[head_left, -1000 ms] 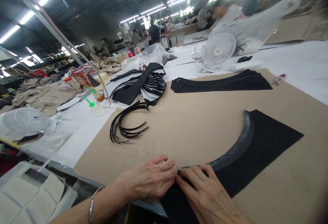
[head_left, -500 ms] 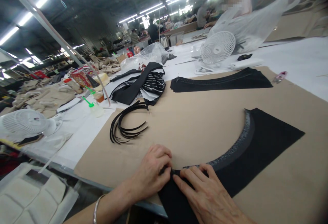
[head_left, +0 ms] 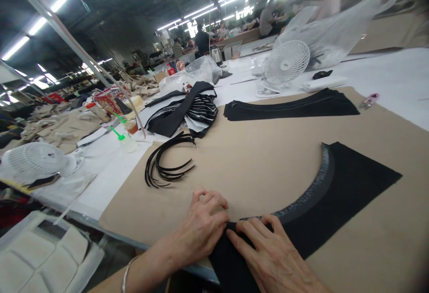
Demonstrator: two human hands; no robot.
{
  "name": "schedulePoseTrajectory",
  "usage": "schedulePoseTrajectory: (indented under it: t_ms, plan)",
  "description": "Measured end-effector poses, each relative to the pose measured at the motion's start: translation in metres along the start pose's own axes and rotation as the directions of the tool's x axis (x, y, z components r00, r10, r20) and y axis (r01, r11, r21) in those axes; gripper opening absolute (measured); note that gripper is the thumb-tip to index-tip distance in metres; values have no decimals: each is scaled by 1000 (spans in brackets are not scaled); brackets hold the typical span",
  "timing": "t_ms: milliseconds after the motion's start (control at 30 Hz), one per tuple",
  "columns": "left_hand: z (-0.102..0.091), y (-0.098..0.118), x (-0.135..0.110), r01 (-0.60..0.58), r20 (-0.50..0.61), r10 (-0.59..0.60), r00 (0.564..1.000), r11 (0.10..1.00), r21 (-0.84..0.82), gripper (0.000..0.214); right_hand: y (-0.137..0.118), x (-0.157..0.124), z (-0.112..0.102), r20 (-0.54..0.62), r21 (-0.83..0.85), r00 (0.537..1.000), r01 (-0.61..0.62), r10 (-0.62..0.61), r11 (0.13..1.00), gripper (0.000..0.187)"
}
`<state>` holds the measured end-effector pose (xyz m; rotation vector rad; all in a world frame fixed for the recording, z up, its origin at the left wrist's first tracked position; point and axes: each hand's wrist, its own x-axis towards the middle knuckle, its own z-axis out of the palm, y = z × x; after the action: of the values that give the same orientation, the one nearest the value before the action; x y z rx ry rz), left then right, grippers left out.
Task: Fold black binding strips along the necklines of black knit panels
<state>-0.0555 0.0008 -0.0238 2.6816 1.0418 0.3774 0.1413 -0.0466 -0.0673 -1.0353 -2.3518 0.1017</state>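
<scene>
A black fabric piece (head_left: 355, 186) with a curved inner edge lies across the near part of the table. A grey, speckled strip (head_left: 315, 181) runs along that curve. My left hand (head_left: 209, 223) is closed at the left end of the curved edge, thumb and fingers pinching the fabric there; its fingertips are partly hidden. Just to its right, my right hand (head_left: 271, 248) lies on top of the same piece, with bent fingers and thumb holding the edge down against the table. The fabric's near end passes beneath my right hand and out of view.
Several thin black curved strips (head_left: 167, 161) lie left of centre. Behind are stacked black pieces (head_left: 288, 107), a striped black bundle (head_left: 201, 110), small pink-handled snippers (head_left: 369, 101) and a white fan (head_left: 286, 60). A green-tipped bottle (head_left: 125, 143) and another fan (head_left: 36, 159) stand left.
My left hand's fingers have shifted slightly right, towards my right hand, and its index finger is more raised. My right hand stays on the fabric. The view has moved slightly.
</scene>
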Motion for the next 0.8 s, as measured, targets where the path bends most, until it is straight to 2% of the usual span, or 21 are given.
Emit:
schedulePoseTrajectory:
  t_ms: [67,200,300,367,467,500,533,667,800]
  plan:
    - [1,1,3,22,-5,-23,1000,999,-25,15,0,-1,1,5,8,1000,0,0,1000,31]
    - [1,7,9,214,15,-214,977,968,-131,16,1,-1,0,-3,-14,1000,7,-7,1000,34]
    - [1,7,12,306,-3,-312,950,934,-182,17,1,0,-1,2,-36,1000,8,-8,999,35]
    - [-1,4,13,357,-78,-377,923,915,-188,16,2,0,-2,-6,-24,1000,6,-6,1000,36]
    - [-7,0,8,428,-267,-452,851,892,-143,12,2,0,0,-30,-15,1000,7,-7,1000,38]
    - [-9,1,3,417,-316,-433,844,901,-120,11,2,0,1,-37,-15,999,7,-8,1000,39]
    - [-9,3,-2,379,-344,-390,854,920,-102,12,2,0,2,-43,-15,999,7,-7,1000,40]
    - [7,19,-30,136,-305,-147,941,989,-58,23,1,-1,4,-87,-13,996,-2,1,1000,40]
    - [31,26,-53,95,-283,-48,958,983,157,36,1,1,-2,-91,18,995,-26,27,1000,45]
